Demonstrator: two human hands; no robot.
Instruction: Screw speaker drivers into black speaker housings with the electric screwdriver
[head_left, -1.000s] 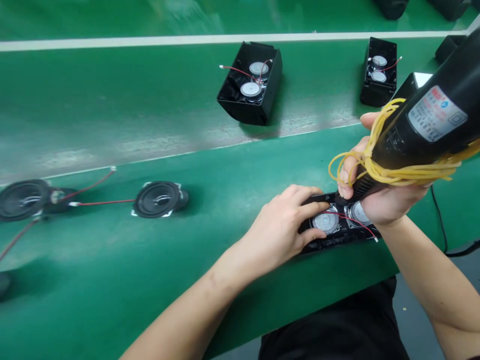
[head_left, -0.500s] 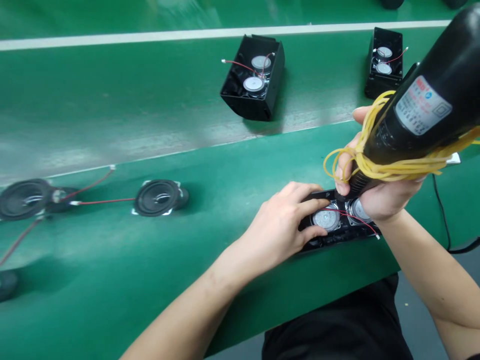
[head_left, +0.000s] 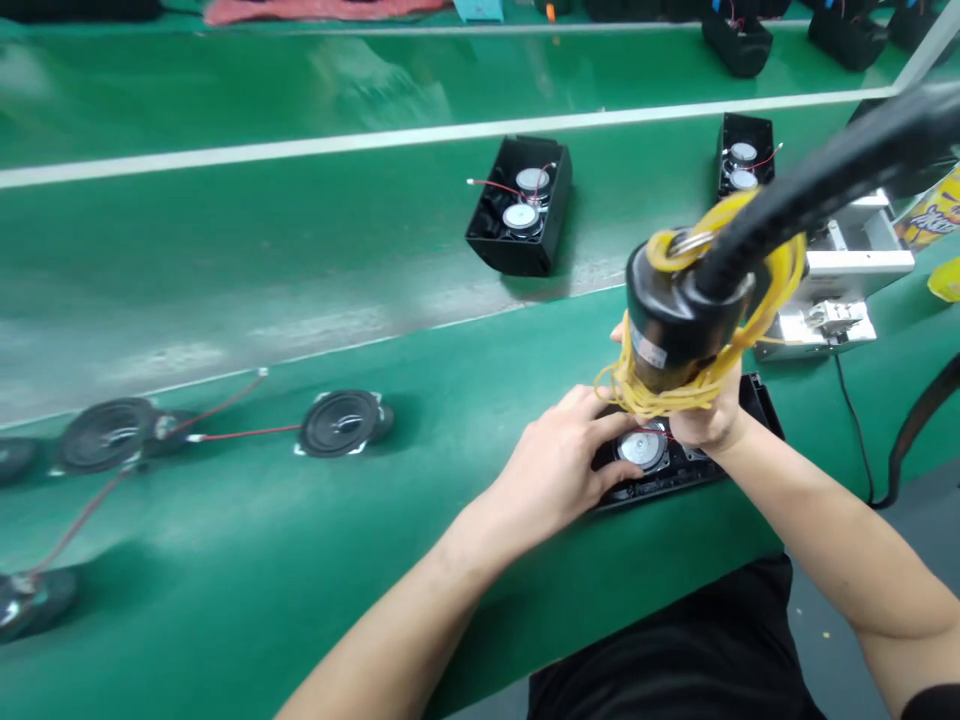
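My right hand (head_left: 716, 412) is wrapped round a black electric screwdriver (head_left: 664, 320), held upright over a black speaker panel (head_left: 761, 405). Yellow rubber bands and a thick black cable are at the tool's top; its tip is hidden underneath. With thumb and fingers curled over the panel's left end, my left hand (head_left: 551, 450) grips it against the bench. Between those fingers shows a round silver-backed speaker driver (head_left: 642, 449) with a red wire. A second driver in the panel is mostly covered by my right hand.
Loose speaker drivers (head_left: 341, 423) with red wires lie on the green bench (head_left: 300, 560) at left. Beyond stand a black speaker box (head_left: 555, 225) and another box (head_left: 746, 130). A metal device (head_left: 847, 270) is at right, near a black cable (head_left: 896, 460).
The screwdriver has swung from leaning right to nearly upright, and my right hand has shifted left along the panel. My left hand keeps its hold. The view has tilted up.
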